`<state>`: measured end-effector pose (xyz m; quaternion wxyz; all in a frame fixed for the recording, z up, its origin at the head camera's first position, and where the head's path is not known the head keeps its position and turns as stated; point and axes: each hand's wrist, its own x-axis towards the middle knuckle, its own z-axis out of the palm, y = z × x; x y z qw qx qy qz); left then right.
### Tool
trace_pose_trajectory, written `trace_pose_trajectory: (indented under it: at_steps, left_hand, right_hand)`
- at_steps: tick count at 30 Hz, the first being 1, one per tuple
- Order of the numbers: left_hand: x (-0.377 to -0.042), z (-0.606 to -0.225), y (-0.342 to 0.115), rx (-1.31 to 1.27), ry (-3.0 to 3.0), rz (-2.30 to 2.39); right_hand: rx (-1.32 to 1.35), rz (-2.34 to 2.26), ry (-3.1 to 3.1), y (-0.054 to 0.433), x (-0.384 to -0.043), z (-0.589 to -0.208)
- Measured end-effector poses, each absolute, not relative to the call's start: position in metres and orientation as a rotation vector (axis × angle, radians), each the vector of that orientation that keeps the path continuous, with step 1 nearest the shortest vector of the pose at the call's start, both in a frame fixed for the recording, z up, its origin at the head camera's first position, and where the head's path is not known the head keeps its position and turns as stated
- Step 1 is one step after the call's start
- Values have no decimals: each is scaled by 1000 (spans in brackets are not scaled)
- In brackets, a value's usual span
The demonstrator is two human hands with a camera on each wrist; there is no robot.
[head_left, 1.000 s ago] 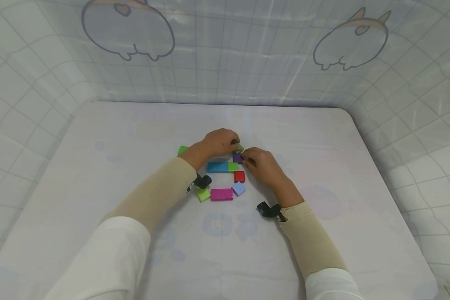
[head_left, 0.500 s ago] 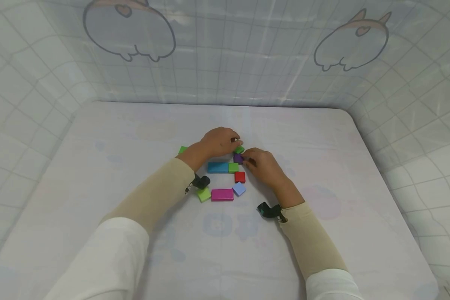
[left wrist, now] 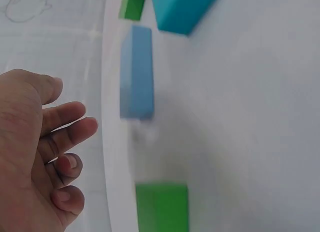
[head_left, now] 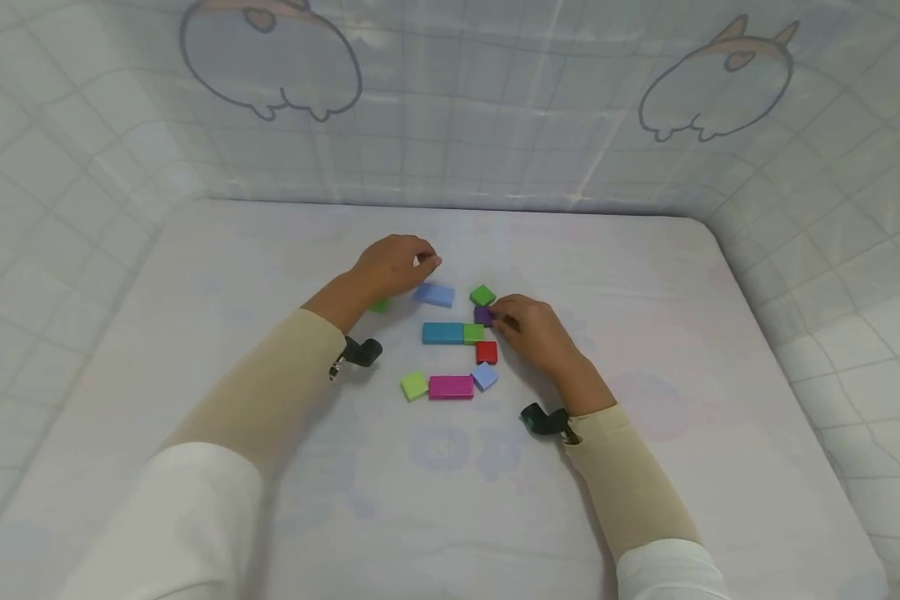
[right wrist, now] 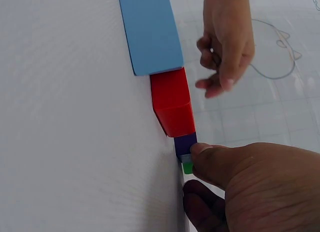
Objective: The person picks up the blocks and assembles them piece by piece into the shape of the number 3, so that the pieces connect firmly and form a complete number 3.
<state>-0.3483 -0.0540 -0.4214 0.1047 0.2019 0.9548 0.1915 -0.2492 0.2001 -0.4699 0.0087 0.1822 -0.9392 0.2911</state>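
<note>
My right hand (head_left: pixel 528 332) pinches the edge of a small purple block (head_left: pixel 482 316); its thumb (right wrist: pixel 210 159) covers part of that block in the right wrist view. Just beyond it sits a green block (head_left: pixel 482 295), turned at an angle. My left hand (head_left: pixel 392 265) hovers over the far side of the layout, fingers loosely bent and holding nothing. Close by its fingers lies a long light-blue block (head_left: pixel 434 295), with another green block (head_left: pixel 378 307) partly hidden under the wrist.
Toward me, a long teal block (head_left: pixel 442 333) meets a green square (head_left: pixel 473 333). Below are a red block (head_left: pixel 487 352), a tilted light-blue square (head_left: pixel 484 376), a magenta block (head_left: pixel 451 387) and a lime block (head_left: pixel 414 386). All lie on a pale cloth-covered table (head_left: pixel 330 508).
My left hand has let go of the far green block and drawn away to the left, uncovering the long light-blue block. The right hand stays at the purple block.
</note>
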Motion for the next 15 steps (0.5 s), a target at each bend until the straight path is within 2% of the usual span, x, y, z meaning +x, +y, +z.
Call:
trace_pose_trajectory:
  at_steps: [7,15]
  left_hand:
    - [-345,-426,-74,581,2831,518]
    - [-337,-435,-78,740,2794,480]
  right_hand:
    - [552,923,-2931,201,-247,-467]
    - [539,919,-2937,197,-250,-467]
